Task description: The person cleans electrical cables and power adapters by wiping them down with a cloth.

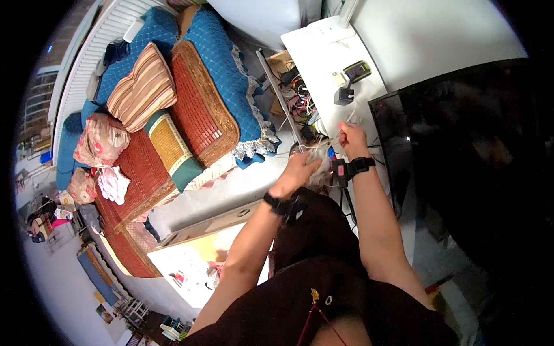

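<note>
A thin whitish cable (326, 142) stretches between my two hands over the front edge of the white cabinet. My right hand (353, 140) is closed, pinching the cable near the cabinet top. My left hand (297, 173) is lower and to the left, its fingers curled on the other part of the cable; the fingertips are partly blurred. Just beyond them an open drawer (283, 95) holds a tangle of cables (301, 95) in several colours. On the cabinet top lie a black power adapter (344, 96) and a black-and-green device (358, 71).
A large black screen (461, 150) stands close on the right of the white cabinet (323, 55). To the left is a sofa with a blue cover (216, 69), woven mats and a striped cushion (144, 89). A low table (190, 254) with small items stands by my left arm.
</note>
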The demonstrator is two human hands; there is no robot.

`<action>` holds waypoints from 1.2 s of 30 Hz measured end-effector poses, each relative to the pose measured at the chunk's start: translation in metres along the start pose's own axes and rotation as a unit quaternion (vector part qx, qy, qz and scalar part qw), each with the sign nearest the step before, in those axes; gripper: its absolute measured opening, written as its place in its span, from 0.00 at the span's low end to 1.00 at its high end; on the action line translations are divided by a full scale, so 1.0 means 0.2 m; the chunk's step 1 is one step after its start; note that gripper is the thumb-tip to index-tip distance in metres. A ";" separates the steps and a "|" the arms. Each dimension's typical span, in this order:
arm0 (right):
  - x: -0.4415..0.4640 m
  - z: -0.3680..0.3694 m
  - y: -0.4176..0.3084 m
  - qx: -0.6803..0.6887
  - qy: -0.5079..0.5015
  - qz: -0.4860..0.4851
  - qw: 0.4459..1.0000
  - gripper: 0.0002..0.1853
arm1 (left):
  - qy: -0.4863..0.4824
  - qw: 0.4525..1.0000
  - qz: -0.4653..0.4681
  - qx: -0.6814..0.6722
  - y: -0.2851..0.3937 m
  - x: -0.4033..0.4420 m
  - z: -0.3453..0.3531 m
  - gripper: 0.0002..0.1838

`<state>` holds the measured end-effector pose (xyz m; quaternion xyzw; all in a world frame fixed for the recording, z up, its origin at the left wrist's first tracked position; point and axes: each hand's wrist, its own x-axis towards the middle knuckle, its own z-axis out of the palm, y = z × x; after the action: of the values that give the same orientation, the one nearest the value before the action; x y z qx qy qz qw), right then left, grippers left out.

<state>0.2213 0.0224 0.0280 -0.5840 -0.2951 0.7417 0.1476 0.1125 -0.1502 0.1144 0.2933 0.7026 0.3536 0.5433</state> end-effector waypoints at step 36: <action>-0.01 0.01 -0.07 -0.048 0.067 -0.049 0.995 0.09 | 0.148 0.983 0.052 0.093 0.11 0.43 0.20 0.19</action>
<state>0.2175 0.0316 0.0380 -0.6235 -0.3484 0.6777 0.1750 0.1320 -0.0616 0.0789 0.3239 0.7887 0.3538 0.3846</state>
